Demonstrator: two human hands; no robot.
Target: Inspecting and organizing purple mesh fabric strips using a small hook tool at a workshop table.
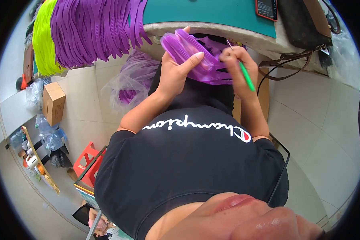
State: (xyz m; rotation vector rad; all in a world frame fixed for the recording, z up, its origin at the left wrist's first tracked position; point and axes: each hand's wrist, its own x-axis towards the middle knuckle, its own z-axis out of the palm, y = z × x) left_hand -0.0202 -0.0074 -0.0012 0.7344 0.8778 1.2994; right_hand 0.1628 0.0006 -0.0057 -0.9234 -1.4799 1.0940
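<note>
My left hand (pixel 177 70) is closed round a glossy purple rubbery piece (pixel 194 48) with ribbed edges, the thumb pressing on its face. More purple strands of the same colour (pixel 212 76) spread from it across my lap. Just to its right, my right hand (pixel 241 66) grips a slim tool with a green handle (pixel 247 77) and a thin metal tip (pixel 229 44). The fingers of this hand are slightly blurred, and whether the tip touches the purple piece I cannot tell. Both hands are in front of the table edge, above my dark trousers.
Piles of purple straps (pixel 94 30) and yellow-green straps (pixel 44 44) hang over the table edge at the left. On the green mat (pixel 208 14) lies a phone (pixel 267 9); a brown bag (pixel 304 24) is beside it. A plastic bag of purple pieces (pixel 132 80) stands below.
</note>
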